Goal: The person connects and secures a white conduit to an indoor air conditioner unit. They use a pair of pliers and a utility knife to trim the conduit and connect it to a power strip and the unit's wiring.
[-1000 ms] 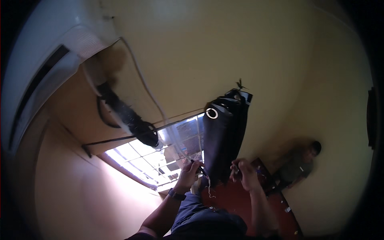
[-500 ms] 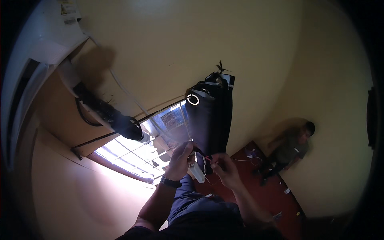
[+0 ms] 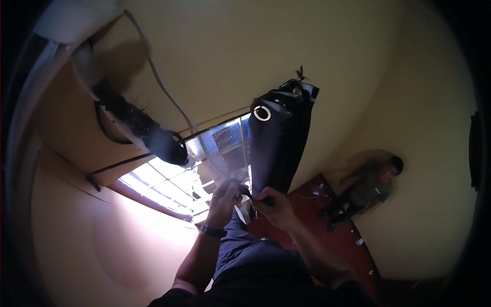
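Both hands are raised close together in front of the dark curtain point(image 3: 279, 138) with a pale eyelet ring. A short dark strip point(image 3: 246, 192), thin and bent, spans the gap between them; its kind is too small and dim to make out. My left hand point(image 3: 223, 205), with a dark watch on its wrist, pinches one end with its fingers closed. The fingers of my right hand point(image 3: 277, 209) are closed round the other end, and a dark piece shows beside them.
A white air conditioner point(image 3: 76, 20) hangs upper left, its pipe point(image 3: 125, 115) wrapped in black. A pale cable point(image 3: 156, 71) runs down the wall to the bright barred window point(image 3: 163, 187). At right a person point(image 3: 368, 187) stands on the red floor point(image 3: 307, 238) by small scattered items.
My right hand has come up and left, nearer my left hand. The pink-red bit seen by its fingers no longer shows. The view has shifted, so the curtain sits farther right.
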Demonstrator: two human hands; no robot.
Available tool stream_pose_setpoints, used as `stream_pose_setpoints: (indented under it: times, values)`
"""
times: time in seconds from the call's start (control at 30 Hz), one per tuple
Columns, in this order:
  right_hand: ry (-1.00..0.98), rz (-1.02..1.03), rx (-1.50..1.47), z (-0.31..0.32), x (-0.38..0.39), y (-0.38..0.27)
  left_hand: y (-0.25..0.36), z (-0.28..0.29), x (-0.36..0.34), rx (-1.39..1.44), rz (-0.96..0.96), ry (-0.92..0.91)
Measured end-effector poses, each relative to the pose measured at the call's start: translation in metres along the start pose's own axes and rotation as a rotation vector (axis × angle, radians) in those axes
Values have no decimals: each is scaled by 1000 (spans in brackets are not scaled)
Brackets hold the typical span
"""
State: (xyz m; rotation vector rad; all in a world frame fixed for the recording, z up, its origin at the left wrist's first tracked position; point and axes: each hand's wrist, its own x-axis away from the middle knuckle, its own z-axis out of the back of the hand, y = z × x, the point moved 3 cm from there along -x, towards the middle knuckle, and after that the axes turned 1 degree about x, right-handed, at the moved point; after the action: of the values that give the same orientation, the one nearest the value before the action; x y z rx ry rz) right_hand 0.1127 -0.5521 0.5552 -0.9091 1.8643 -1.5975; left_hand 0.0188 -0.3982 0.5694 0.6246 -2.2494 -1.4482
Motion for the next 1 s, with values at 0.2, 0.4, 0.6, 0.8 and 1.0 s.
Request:
stream_pose_setpoints:
  times: [0.2,0.4,0.6,0.8,1.0]
  values:
    - [-135,-45,132,-48,-23,37,2,77,0,-104,-44,-22]
    - [-298,-217,-169,-78,-47,52,10,108,3,-89,-75,94]
    - [-383,-432,-402,-78,-49,85,0,139,-16,-307,-169,234]
    - [-365,-390,-309,-24,-15,128,-5,192,-68,-705,-391,296]
    - [-171,-288,-50,99,39,139,-6,187,-67,-904,-623,218]
